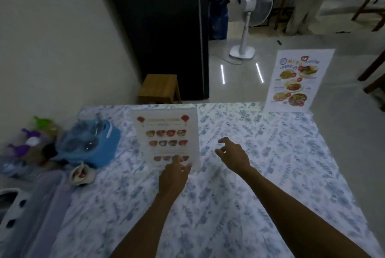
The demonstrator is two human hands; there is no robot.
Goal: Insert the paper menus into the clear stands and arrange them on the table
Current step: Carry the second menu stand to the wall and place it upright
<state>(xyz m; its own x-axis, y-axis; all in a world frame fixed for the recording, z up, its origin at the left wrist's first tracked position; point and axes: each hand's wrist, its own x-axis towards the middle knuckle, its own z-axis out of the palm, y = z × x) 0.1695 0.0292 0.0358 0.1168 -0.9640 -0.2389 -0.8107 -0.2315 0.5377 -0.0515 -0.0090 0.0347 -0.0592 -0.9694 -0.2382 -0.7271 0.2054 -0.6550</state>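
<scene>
A clear stand holding a paper menu, the near menu stand [165, 137], sits upright on the surface [239, 205], which is covered by a blue-and-white floral cloth. Its printed face is turned toward the camera, long axis vertical, top edge leaning slightly away. Two red lanterns flank a heading that is too blurred to read; below it run rows of small food photographs.

The left hand [173, 176] is at the lower right corner of that stand, index finger extended onto the bottom row of pictures, the other fingers loosely curled; whether this grip pinches the stand's edge cannot be told. The right hand [233, 155] hovers just right of the stand, apart from it, its grip released with fingers spread and holding nothing.

A second menu stand [299, 80] stands upright well to the right of the first and farther back, at the surface's far edge. It also faces the camera, long axis vertical, showing plates of food under a heading where "MENU" can just be made out.

Left of the near stand lies a blue bag [98, 145] beside blurred purple and green items.
</scene>
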